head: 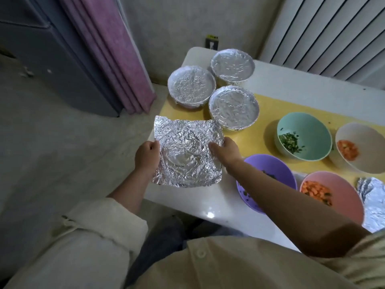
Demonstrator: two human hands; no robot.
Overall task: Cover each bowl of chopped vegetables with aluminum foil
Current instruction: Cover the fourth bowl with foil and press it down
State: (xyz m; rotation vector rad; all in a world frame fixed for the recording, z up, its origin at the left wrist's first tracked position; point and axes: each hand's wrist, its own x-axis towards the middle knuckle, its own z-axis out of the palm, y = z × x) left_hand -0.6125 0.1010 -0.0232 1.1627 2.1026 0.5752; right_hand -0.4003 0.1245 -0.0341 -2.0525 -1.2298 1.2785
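Observation:
A crinkled square foil sheet [187, 152] lies over a bowl at the table's near left corner; the bowl itself is hidden beneath it. My left hand [146, 156] grips the sheet's left edge and my right hand [225, 150] grips its right edge. Three foil-covered bowls stand behind: one at the far left [191, 87], one at the back [232, 65], one nearer [233, 107]. Uncovered are a green bowl [303, 138] with chopped greens, a white bowl [360, 151] with carrot, a purple bowl [270, 170] and a pink bowl [333, 195] with carrot.
More foil [373, 201] lies at the right edge. A yellow mat [268, 113] covers part of the white table [200, 203]. A purple curtain [112, 55] and a dark cabinet [41, 51] stand to the left, a radiator [333, 30] behind the table.

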